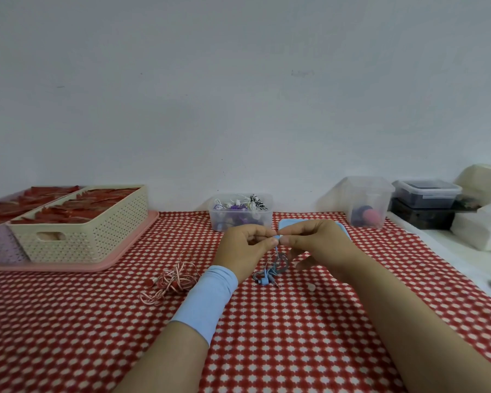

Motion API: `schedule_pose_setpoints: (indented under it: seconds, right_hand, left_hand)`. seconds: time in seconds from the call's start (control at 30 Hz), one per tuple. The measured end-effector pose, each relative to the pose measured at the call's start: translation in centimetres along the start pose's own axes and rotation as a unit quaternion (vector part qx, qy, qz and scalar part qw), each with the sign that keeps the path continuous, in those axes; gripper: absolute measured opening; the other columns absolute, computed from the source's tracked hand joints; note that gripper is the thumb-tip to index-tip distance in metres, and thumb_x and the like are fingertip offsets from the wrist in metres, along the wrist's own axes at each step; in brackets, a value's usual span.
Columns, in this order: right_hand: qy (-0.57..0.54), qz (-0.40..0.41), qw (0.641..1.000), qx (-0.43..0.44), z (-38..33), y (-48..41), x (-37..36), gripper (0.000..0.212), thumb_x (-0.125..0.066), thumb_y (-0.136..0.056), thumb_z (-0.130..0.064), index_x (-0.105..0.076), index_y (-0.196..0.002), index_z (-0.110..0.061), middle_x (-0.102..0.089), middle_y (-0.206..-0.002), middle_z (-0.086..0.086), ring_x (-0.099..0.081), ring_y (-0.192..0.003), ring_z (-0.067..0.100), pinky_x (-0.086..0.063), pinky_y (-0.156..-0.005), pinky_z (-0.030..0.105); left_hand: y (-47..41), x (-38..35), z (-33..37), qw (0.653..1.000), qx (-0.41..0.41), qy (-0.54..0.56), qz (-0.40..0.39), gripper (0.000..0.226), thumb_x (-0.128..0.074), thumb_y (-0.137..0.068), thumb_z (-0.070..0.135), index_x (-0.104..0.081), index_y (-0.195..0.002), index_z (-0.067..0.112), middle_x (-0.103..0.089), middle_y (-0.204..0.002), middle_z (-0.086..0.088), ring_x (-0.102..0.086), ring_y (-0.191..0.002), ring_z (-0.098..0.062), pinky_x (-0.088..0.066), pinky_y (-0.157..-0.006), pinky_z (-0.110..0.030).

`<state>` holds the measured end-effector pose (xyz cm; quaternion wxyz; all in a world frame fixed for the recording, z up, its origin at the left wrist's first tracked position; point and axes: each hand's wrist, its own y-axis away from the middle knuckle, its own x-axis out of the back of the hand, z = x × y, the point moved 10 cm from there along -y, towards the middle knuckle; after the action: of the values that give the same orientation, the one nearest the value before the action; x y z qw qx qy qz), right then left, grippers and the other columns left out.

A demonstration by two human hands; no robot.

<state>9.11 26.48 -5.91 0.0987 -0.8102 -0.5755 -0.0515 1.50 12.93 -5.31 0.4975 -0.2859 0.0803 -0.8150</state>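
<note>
Two hands meet above the red checked tablecloth (pixel 295 336). The left hand (pixel 245 245) and the right hand (pixel 318 245) both pinch the top end of the blue earphones (pixel 271 272) between thumb and forefinger, with the other fingers loosely curled. The rest of the cord hangs down in a tangle whose bottom rests on the cloth between the wrists. It looks very light, thin and limp, so it will likely knot and snag rather than slide. The buds and plug are the firm parts to hold, and the wire should not be tugged hard. Tangled red earphones (pixel 172 280) lie to the left, a clear box (pixel 240 219) of more earphones stands behind, and a blue pouch (pixel 291 222) sits just beyond the fingers.
</note>
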Motion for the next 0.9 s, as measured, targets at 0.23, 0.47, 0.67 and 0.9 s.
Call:
schedule_pose_setpoints:
  seconds: [0.23,0.47,0.67,0.9]
  right_hand:
    - [0.008,0.013,0.999,0.041,-0.7,0.0,-0.1,0.012,-0.077,-0.086,-0.009,-0.078,-0.097,-0.007,-0.077,-0.082,0.011,-0.070,-0.062,0.020,-0.057,-0.049,0.028]
    - [0.067,0.008,0.996,0.067,-1.1,0.0,0.0,0.011,-0.073,-0.089,-0.010,-0.080,-0.097,-0.009,-0.078,-0.080,0.003,-0.068,-0.059,0.016,-0.060,-0.051,0.032]
    - [0.079,-0.034,0.995,0.054,-1.1,0.3,-0.4,0.013,-0.071,-0.092,-0.015,-0.081,-0.100,-0.016,-0.079,-0.089,0.002,-0.070,-0.065,0.019,-0.061,-0.058,0.037]
    - [0.041,-0.071,0.997,0.004,-0.4,0.7,-0.5,0.013,-0.070,-0.092,-0.015,-0.081,-0.099,-0.013,-0.078,-0.094,0.008,-0.069,-0.068,0.018,-0.058,-0.057,0.029]
  left_hand:
    - [0.0,-0.1,-0.6,1.000,0.017,0.025,-0.009,0.014,-0.071,-0.088,0.018,-0.076,-0.101,0.017,-0.072,-0.089,0.015,-0.066,-0.081,0.010,-0.048,-0.070,-0.006]
    - [0.0,-0.4,-1.1,0.999,0.030,0.018,-0.023,0.015,-0.069,-0.090,0.019,-0.075,-0.103,0.017,-0.071,-0.086,0.015,-0.066,-0.075,0.009,-0.048,-0.067,-0.005]
    - [0.0,-0.3,-1.6,0.998,0.051,0.024,-0.038,0.012,-0.069,-0.090,0.022,-0.075,-0.100,0.022,-0.073,-0.089,0.013,-0.066,-0.079,0.004,-0.050,-0.073,-0.009]
    - [0.1,-0.8,-2.1,0.994,0.062,0.035,-0.080,0.015,-0.072,-0.088,0.026,-0.075,-0.102,0.024,-0.075,-0.096,0.011,-0.068,-0.088,0.001,-0.053,-0.083,-0.016]
